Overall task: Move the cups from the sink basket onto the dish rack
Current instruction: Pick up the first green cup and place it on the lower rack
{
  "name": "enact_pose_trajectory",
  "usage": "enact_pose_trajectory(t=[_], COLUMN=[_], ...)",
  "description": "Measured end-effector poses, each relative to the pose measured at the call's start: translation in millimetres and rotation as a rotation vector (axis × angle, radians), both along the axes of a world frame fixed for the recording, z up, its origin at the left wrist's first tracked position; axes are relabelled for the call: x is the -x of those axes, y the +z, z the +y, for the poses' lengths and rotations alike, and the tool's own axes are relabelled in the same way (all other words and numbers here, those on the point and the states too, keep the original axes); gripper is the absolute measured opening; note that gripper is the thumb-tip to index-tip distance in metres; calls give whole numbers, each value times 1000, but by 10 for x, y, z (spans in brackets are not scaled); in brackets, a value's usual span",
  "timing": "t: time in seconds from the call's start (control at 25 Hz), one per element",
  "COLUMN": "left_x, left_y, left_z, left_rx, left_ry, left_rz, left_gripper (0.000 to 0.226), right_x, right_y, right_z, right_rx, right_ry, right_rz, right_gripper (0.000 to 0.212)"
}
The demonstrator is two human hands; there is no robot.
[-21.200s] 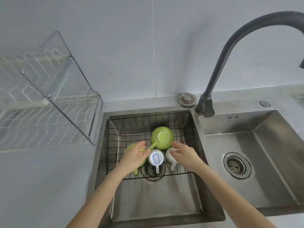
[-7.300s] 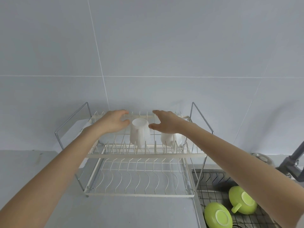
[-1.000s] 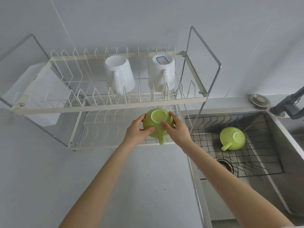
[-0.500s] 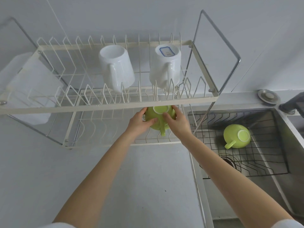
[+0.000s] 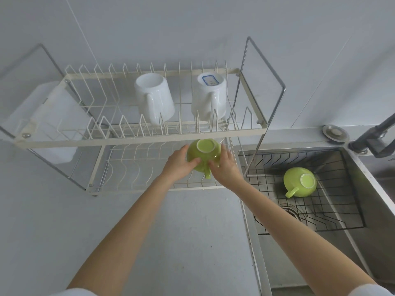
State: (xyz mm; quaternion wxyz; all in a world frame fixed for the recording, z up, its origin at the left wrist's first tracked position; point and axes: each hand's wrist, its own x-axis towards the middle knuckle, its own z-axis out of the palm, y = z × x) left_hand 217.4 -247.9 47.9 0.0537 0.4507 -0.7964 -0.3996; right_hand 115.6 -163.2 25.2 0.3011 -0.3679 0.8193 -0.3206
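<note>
A green cup (image 5: 204, 154) is upside down over the right end of the lower tier of the white wire dish rack (image 5: 136, 137). My left hand (image 5: 178, 166) grips its left side and my right hand (image 5: 224, 168) its right side; its handle points toward me between them. Two white mugs stand inverted on the upper tier, a plain one (image 5: 155, 98) and one with a blue label (image 5: 210, 96). A second green cup (image 5: 300, 182) lies upside down in the black wire sink basket (image 5: 333, 212).
A grey countertop (image 5: 192, 242) stretches in front of the rack. The steel sink (image 5: 363, 242) lies to the right, with a dark faucet base (image 5: 373, 142) and a round metal cap (image 5: 334, 132) behind it. A white plastic tray (image 5: 51, 116) hangs at the rack's left end.
Both hands keep the green cup at the lower tier's right end. The camera has pulled back and tilted, so the rack sits lower in view than half a second ago.
</note>
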Motion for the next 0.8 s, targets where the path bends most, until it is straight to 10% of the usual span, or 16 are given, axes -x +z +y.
enact_pose_trajectory(t=[0.32, 0.8], left_x=[-406, -165], left_y=[-34, -87], left_z=[621, 1606], left_rx=[468, 385], left_ry=[-186, -278], left_rz=[-389, -375], left_gripper=[58, 57], right_x=[-205, 137], right_y=[88, -84], right_z=[722, 1780], right_rx=[-25, -65], right_ry=[242, 236], right_rz=[300, 399], right_gripper=[63, 60])
